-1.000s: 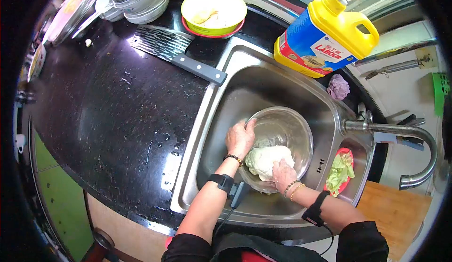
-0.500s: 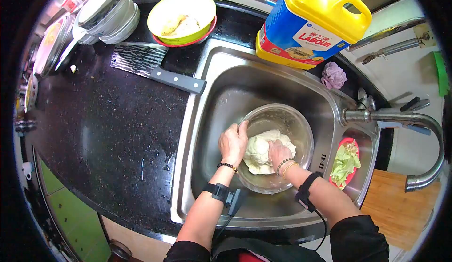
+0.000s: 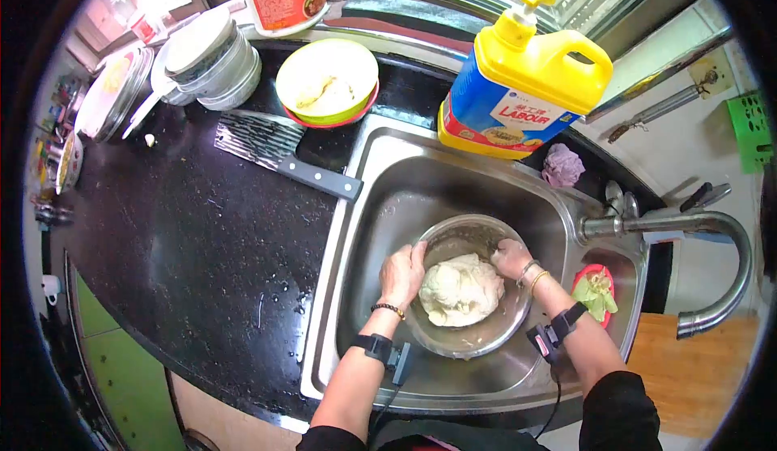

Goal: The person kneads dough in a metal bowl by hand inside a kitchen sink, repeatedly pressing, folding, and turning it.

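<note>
A round metal bowl point(image 3: 441, 346) sits in the sink's large basin, with a lump of pale dough point(image 3: 461, 291) inside it. My left hand point(image 3: 402, 274) is closed on the bowl's left rim, thumb at the edge. My right hand point(image 3: 511, 258) is curled like a fist at the bowl's upper right, just off the dough and over the rim. Its fingers point down and inward, so whether anything is in them is hidden. The dough's surface is rough and uneven.
A cleaver point(image 3: 283, 155) lies left of the steel sink point(image 3: 324, 305), its handle end by the sink's edge. Stacked bowls point(image 3: 328, 78) and a yellow detergent jug point(image 3: 526, 87) stand behind. The tap point(image 3: 728, 240) arches at right, near a red strainer with leaves point(image 3: 597, 293).
My right hand has come up off the dough toward the bowl's upper right and is curled there. My left hand stays on the rim. The view has tilted up a little.
</note>
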A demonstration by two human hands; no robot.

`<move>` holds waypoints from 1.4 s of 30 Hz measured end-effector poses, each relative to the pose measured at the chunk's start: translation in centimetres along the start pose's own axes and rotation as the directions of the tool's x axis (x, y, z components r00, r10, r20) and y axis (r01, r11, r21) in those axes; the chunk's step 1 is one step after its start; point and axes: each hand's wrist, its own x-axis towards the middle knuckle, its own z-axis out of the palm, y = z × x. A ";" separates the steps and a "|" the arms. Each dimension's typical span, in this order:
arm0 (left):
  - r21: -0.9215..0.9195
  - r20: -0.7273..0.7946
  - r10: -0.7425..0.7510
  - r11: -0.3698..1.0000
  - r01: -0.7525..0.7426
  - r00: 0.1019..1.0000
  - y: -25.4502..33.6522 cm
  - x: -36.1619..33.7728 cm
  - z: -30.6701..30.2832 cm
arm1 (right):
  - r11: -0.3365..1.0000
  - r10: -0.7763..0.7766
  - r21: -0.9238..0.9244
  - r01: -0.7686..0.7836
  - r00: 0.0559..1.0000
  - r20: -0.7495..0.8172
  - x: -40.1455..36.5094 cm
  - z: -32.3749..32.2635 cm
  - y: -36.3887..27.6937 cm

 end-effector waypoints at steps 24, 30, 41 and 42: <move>0.025 0.104 0.024 0.999 -0.027 0.994 -0.2 0.5 -0.5 | 0.988 -0.140 -0.094 0.120 0.959 -0.245 1.9 3.0 -7.0; -0.009 0.081 0.057 0.998 -0.056 0.995 -0.7 0.7 0.0 | 0.834 -0.547 -0.095 0.543 0.837 -0.021 -1.0 7.3 -11.3; 0.040 0.097 0.002 0.999 -0.005 0.995 -0.2 0.6 -0.2 | 0.991 0.135 0.018 -0.134 0.982 -0.129 2.5 5.5 0.8; 0.034 0.089 0.012 0.999 -0.015 0.996 -0.2 0.6 -0.2 | 0.991 0.132 0.015 -0.131 0.983 -0.127 2.4 5.6 0.6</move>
